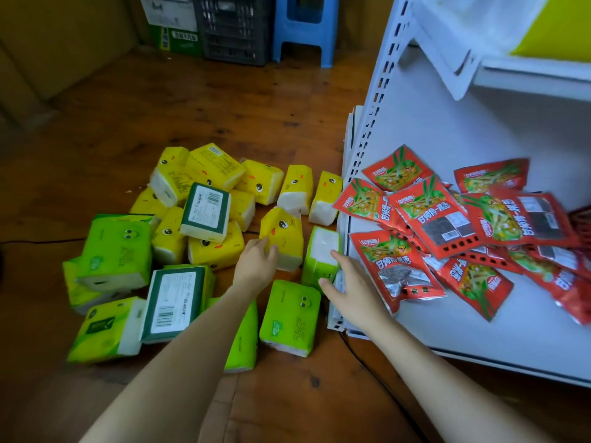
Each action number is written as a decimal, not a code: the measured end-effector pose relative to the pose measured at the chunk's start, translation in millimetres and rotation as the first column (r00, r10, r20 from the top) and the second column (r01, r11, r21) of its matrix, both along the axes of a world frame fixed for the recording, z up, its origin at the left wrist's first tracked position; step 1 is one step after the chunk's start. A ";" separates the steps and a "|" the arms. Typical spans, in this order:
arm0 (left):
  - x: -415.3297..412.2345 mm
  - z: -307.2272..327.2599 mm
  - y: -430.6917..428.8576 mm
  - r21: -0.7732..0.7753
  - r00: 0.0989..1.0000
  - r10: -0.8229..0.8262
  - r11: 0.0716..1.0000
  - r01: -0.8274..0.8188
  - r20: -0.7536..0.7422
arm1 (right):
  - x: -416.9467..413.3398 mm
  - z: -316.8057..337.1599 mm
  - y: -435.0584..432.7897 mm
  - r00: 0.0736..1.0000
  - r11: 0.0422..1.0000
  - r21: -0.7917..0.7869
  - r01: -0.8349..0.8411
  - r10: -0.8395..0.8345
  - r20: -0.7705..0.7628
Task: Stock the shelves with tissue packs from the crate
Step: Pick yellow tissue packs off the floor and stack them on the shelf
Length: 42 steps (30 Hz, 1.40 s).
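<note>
Tissue packs lie scattered on the wooden floor (256, 100) at centre left of the frame, beside the white shelf (479, 330) on the right. The left hand (256, 260) has its fingers curled onto a yellow pack (283, 238) standing on end, though a full grip is not clear. The right hand (348, 282) is spread open, fingers loose, touching a green pack (319, 254) against the shelf corner. These packs look light and soft, with slick film wrap; squeezing the long sides should hold best. Red snack bags (447, 215) crowd the shelf's middle, leaving bare room along its near edge. A dark crate (233, 30) stands upper centre.
</note>
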<state>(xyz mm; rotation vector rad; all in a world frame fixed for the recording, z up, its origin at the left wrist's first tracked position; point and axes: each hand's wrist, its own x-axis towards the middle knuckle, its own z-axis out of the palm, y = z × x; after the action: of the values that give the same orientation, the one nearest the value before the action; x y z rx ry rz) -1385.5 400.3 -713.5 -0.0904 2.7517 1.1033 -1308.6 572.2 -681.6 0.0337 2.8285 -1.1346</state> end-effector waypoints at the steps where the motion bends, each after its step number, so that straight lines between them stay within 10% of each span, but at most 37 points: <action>1: 1.7 5.1 -0.4 0.025 1.000 0.005 1.000 -0.005 -0.012 | 1.5 2.4 -0.9 1.000 1.000 -0.006 0.002 -0.002 0.002; 10: 33.5 74.9 4.4 0.248 0.993 0.058 0.968 -0.032 -0.099 | 0.2 37.5 -14.0 0.992 0.973 -0.224 0.060 -0.083 -0.095; 17: 84.8 106.1 14.2 0.375 0.997 0.039 0.927 -0.008 -0.073 | 1.9 62.4 -21.8 0.978 0.785 -0.584 0.207 -0.160 0.132; 22: 99.1 115.6 16.6 0.135 0.969 -0.117 0.980 0.148 -0.216 | 9.4 74.9 -12.5 0.956 0.777 -0.583 0.237 -0.293 -0.002; 28: 90.6 125.0 14.8 0.246 0.950 -0.016 0.965 0.096 -0.312 | 12.7 86.0 0.7 0.952 0.771 -0.594 0.229 -0.306 -0.030; 42: 81.9 176.2 -46.7 0.673 0.977 0.192 0.711 -0.206 0.096 | 17.4 135.5 -28.9 0.984 0.873 -0.474 -0.111 0.030 -0.176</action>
<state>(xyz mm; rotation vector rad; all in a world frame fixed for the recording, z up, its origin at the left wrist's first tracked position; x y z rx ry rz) -1303.7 353.6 -537.3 -0.2999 2.1640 2.0839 -1291.2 543.3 -546.1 -0.2070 2.5542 -1.8664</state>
